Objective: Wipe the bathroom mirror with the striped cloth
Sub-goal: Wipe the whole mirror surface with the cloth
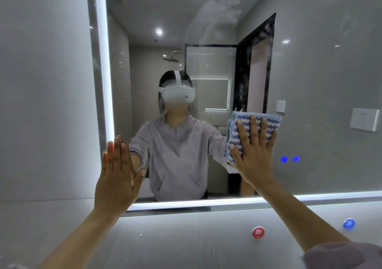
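Observation:
A large wall mirror (pixel 310 72) with a lit white border fills most of the head view. My right hand (pixel 255 155) lies flat with fingers spread, pressing a folded blue-and-white striped cloth (pixel 246 123) against the glass right of centre. The cloth sticks out above and to the left of the fingers. My left hand (pixel 118 177) rests flat on the mirror's lower left corner, fingers together, holding nothing. Hazy smears show on the glass near the top centre. The mirror reflects a person in a grey top wearing a white headset.
Two blue lit touch buttons (pixel 290 159) sit on the glass just right of the cloth. Below the mirror, grey tiles carry a red round sticker (pixel 258 232) and a blue one (pixel 349 224). A grey tiled wall (pixel 45 82) stands left of the mirror.

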The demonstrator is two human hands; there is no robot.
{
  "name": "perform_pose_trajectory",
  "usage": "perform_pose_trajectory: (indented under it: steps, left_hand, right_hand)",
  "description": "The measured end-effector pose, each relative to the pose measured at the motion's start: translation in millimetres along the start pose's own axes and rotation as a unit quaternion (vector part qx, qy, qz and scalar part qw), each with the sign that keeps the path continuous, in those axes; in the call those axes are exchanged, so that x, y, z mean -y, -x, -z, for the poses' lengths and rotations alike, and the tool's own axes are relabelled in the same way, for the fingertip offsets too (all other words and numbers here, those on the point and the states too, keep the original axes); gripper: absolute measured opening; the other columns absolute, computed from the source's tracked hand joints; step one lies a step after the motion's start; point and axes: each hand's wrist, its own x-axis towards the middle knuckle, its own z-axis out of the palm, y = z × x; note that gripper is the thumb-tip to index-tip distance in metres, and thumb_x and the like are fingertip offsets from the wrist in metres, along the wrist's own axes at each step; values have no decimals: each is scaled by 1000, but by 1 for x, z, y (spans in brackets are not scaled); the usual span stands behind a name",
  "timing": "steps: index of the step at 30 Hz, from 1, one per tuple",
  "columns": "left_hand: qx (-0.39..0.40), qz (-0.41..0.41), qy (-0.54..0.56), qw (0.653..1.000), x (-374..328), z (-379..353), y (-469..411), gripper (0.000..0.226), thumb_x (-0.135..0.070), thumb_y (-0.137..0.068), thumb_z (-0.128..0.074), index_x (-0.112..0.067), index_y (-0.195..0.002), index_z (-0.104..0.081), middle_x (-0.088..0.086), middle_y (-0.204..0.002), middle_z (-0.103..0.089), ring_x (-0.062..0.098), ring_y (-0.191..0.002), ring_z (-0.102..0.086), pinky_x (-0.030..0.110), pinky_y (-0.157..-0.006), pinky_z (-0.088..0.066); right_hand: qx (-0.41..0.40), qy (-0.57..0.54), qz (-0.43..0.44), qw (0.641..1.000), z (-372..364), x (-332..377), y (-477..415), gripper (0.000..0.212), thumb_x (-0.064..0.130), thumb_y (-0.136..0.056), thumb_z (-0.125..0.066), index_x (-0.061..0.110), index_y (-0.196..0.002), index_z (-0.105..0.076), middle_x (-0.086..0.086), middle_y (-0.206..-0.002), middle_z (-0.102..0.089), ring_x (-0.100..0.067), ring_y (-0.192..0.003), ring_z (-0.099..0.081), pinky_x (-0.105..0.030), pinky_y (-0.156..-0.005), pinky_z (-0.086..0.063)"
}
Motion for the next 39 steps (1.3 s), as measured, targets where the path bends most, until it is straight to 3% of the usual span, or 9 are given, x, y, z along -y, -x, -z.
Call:
perform_pose_trajectory:
  steps: [5, 10, 12, 16, 18, 23, 27, 34, 39]
  left_hand:
    - [2, 4, 4, 1000, 1, -1, 0, 80, -51, -93, -26, 5, -148, -15, 20, -159, -6, 37, -147, -7, 50, -117, -20]
    - [2, 4, 5, 1000, 2, -3, -1, 79, -52, -92, -27, 2, -149, -15, 18, -159, -8, 37, -147, -9, 52, -116, -23]
    - [-1, 5, 6, 1000, 2, -4, -1, 79, -52, -92, -27, 1, -149, -14, 17, -159, -7, 35, -147, -8, 50, -117, -21]
    - [-23, -1, 9, 1000, 4, -6, 0, 79, -53, -92, -28, -2, -150, -12, 16, -159, -6, 34, -147, -8, 43, -120, -10]
    - [-28, -6, 10, 1000, 4, -6, 0, 79, -53, -92, -28, -4, -151, -9, 17, -159, -8, 35, -147, -10, 47, -119, -15]
    - [-14, -5, 16, 1000, 4, -4, -2, 81, -55, -91, -27, -1, -150, -14, 18, -158, -10, 37, -146, -11, 51, -116, -20]
    - [-4, -8, 16, 1000, 4, -2, -1, 82, -59, -93, -18, 0, -150, -12, 17, -159, -4, 35, -147, -6, 50, -117, -18]
    - [2, -4, 12, 1000, 2, 0, 1, 82, -57, -93, -19, 3, -149, -12, 19, -159, -3, 36, -147, -5, 51, -118, -18]
    - [-9, -9, 11, 1000, 3, -1, 1, 82, -56, -93, -21, 4, -149, -13, 19, -159, -5, 36, -147, -5, 50, -118, -17]
  right_hand:
    - [-4, 1, 47, 999, -4, 69, -15, 69, 60, -96, -24, 27, -153, -2, -5, -160, 14, -33, -147, 4, -64, -113, -5]
    - [-8, -21, 77, 997, -3, 138, -23, 64, 58, -96, -25, 25, -151, -20, -9, -160, -11, -32, -147, -3, -61, -115, 4]
    - [-3, -28, 96, 995, -3, 161, -27, 63, 57, -97, -24, 25, -151, -24, -8, -159, -11, -32, -146, -8, -61, -115, 2]
    - [10, -37, 116, 992, -2, 194, -37, 63, 58, -96, -21, 26, -151, -18, -6, -158, -5, -31, -146, -5, -61, -114, -6]
    - [10, -30, 127, 991, -3, 200, -40, 65, 59, -96, -24, 26, -151, -15, -5, -158, -4, -31, -147, -4, -60, -115, -5]
    - [-5, -21, 201, 979, -1, 178, -48, 62, 57, -96, -27, 29, -151, -20, -3, -159, -7, -29, -147, -6, -54, -118, -1]
    - [5, -4, 240, 971, 4, 148, -59, 60, 55, -97, -27, 30, -151, -21, -4, -160, -17, -29, -148, -10, -56, -117, -7]
    - [-5, 51, 167, 985, 15, 63, -69, 64, 60, -96, -22, 28, -152, -20, -5, -161, -13, -28, -147, -9, -52, -118, 1]
    - [-1, 52, 112, 992, 22, -7, -64, 64, 58, -97, -19, 26, -153, -15, -9, -161, -12, -30, -148, -6, -56, -116, -8]
